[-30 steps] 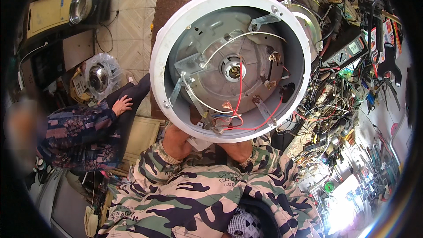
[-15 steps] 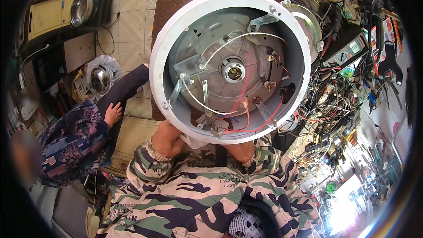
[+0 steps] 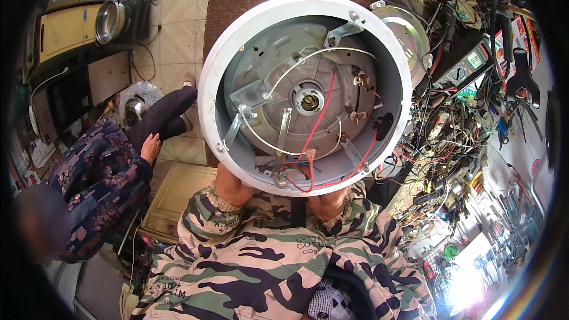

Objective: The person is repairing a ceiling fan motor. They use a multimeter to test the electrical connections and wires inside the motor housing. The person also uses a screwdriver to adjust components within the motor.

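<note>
From my remote post I log one housing [image 3: 211, 101], centre frame, open side up, apparently to expose its wires [image 3: 335, 48]; left hand [image 3: 232, 185] and right hand [image 3: 328, 202] behind its lower rim [image 3: 275, 188], grip I cannot tell.

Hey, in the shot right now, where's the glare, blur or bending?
Head view: white glare burns out detail at lower right, with a rainbow streak by the dark fisheye rim; head view: the other person's head is blurred; head view: the white round housing looks fairly sharp, its inner wall shadowed on the right; bending grows toward the edges.
</note>
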Motion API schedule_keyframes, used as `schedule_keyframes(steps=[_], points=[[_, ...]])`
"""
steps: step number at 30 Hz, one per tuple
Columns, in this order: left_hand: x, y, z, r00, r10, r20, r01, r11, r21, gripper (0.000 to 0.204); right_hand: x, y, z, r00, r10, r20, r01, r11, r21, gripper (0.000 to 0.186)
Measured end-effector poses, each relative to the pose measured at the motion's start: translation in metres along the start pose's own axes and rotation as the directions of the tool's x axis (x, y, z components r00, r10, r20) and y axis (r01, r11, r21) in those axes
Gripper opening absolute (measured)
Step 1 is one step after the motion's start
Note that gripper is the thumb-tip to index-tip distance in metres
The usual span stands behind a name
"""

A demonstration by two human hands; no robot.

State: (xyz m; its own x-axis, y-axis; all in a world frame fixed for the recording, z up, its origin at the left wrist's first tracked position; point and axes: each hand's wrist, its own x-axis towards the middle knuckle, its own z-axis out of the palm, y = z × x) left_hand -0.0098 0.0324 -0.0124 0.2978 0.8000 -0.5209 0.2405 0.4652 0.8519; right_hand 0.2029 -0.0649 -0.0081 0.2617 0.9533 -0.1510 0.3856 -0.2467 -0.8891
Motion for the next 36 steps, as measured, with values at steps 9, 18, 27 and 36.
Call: schedule_keyframes(steps=[9,18,27,36], points=[[-0.006,-0.001,0.006,0.988,0.154,0.031,-0.155,0.922,0.354,0.041,0.018,-0.019,-0.018,0.987,-0.160,-0.016,0.156,0.977,-0.146,0.030],[-0.019,-0.032,-0.027,0.910,0.221,0.351,-0.406,0.646,0.647,0.053,0.009,-0.007,-0.017,0.965,-0.242,-0.101,0.231,0.967,-0.108,0.042],[-0.031,-0.012,-0.008,0.944,-0.256,0.207,0.329,0.730,-0.599,0.079,0.015,0.000,-0.009,0.928,-0.272,-0.255,0.279,0.960,-0.009,0.036],[-0.026,0.017,0.009,0.943,-0.276,0.186,0.333,0.790,-0.515,0.082,0.001,-0.007,-0.007,0.957,-0.019,-0.289,0.071,0.983,0.169,0.040]])
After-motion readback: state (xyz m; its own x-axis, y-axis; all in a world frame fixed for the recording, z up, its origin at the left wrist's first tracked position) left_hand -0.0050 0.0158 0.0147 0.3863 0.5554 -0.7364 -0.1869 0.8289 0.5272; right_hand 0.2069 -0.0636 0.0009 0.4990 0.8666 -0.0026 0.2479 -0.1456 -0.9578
